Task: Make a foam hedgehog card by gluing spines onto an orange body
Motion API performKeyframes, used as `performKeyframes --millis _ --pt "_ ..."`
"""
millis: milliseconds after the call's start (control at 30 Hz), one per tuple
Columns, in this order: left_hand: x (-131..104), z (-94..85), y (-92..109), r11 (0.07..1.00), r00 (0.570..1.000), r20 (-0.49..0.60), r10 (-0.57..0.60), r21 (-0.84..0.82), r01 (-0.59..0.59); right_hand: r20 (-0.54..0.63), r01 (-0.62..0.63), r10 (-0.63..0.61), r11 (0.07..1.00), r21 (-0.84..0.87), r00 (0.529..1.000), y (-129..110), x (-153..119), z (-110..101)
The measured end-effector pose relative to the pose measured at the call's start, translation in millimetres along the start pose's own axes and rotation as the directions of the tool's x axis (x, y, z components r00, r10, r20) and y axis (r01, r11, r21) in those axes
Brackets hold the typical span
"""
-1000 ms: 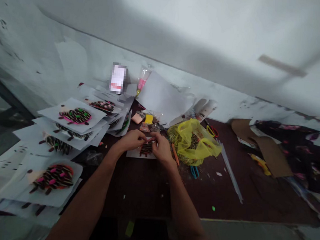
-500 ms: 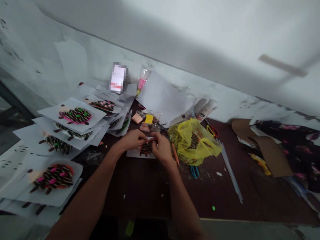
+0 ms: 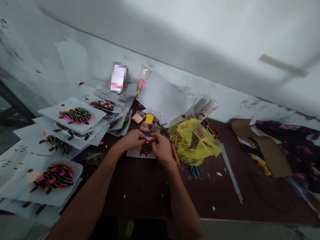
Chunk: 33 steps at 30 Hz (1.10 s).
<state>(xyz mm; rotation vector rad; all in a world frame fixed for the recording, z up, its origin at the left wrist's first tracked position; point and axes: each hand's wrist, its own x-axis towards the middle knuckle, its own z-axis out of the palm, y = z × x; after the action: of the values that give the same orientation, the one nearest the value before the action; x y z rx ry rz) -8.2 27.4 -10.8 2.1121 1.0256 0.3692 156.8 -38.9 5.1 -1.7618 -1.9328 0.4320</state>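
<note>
Left hand (image 3: 132, 139): held low over the small white card (image 3: 134, 154), thumb and fingers curled inward, tips drawn close. Right hand (image 3: 161, 147): mirrors it from the other side, fingers bent, tips near those of the left. Each grip is narrow; cannot tell whether the tips meet or what they pinch, detail too small.

Card lies flat on the dark reddish-brown surface (image 3: 137, 189), between and beneath the hands. On it, a patch of dark brown stick-like strips (image 3: 146, 148), partly hidden by the right hand.

Beyond the hands: yellow block (image 3: 149, 119), pale peach slab (image 3: 137, 118) just beside it. To the right: translucent yellow plastic bag (image 3: 183, 152), open, thin brown pieces inside; slim orange tool (image 3: 175, 154) between bag and right hand; blue-handled scissors (image 3: 194, 171) at the bag's near edge. Left side: stacked white sheets (image 3: 95, 120) bearing spiny animal figures, top one (image 3: 78, 115) dotted green.
</note>
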Motion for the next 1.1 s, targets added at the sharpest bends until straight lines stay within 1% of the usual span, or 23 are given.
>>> performKeyframes --millis 100,367,600,767,967,1100 --pt "-0.3 -0.4 0.2 1.000 1.000 -0.001 0.010 -0.007 -0.010 0.031 0.001 -0.002 1.000 0.024 1.000 -0.8 0.1 0.2" --pt "-0.9 -1.1 1.1 1.000 1.000 0.004 0.005 -0.029 -0.005 0.055 -0.017 0.018 0.999 -0.029 0.998 -3.1 -0.3 -1.3" --pt "-1.3 -3.3 2.5 0.999 0.999 -0.021 -0.036 -0.015 0.036 0.073 -0.032 0.035 0.998 -0.046 0.997 -3.2 -0.5 -1.5" --pt "-0.7 -0.6 0.8 1.000 1.000 -0.001 0.005 -0.030 -0.005 0.062 -0.020 0.027 0.994 -0.107 0.998 -4.6 -1.1 -2.5" --pt "-0.7 -0.5 0.5 0.999 0.999 0.002 -0.032 -0.023 0.032 0.042 -0.032 0.039 0.990 -0.137 0.998 -4.2 -1.6 -4.1" --pt "-0.5 -0.9 0.4 0.999 0.999 0.013 -0.037 -0.031 0.037 0.024 -0.025 0.027 0.995 -0.098 0.999 -3.6 -1.5 -3.9"
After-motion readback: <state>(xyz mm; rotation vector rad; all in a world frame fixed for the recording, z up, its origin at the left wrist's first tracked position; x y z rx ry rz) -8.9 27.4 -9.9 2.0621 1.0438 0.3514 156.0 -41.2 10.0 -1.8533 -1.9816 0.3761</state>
